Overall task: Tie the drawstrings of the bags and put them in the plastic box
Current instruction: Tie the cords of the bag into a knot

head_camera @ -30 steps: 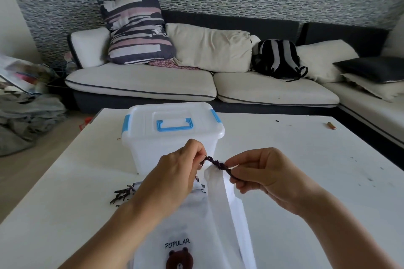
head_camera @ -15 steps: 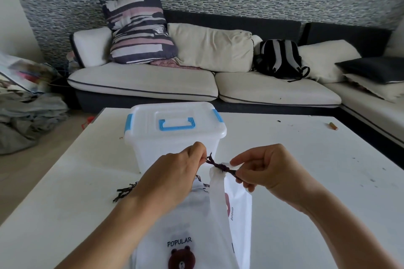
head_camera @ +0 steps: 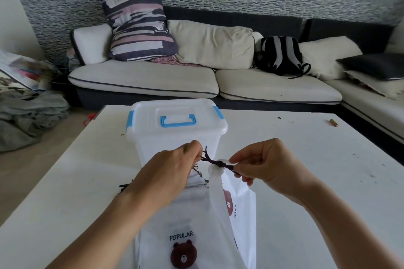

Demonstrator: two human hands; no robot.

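A: What lies nearest, at the bottom of the frame?

B: A white bag flat on the white counter, printed with a brown bear and "POPULAR". A second white bag hangs over it at lower centre, lifted by its gathered neck.

A: And the hands?

B: The left hand and right hand are at mid-frame, either side of that neck. Each one's fingers pinch an end of the dark drawstring, which runs taut between them with a knot at the bag's mouth.

A: Beyond them?

B: The plastic box, just behind the hands, its lid on with blue handle and clips. Further back, across the upper frame, a sofa with cushions and a black backpack.
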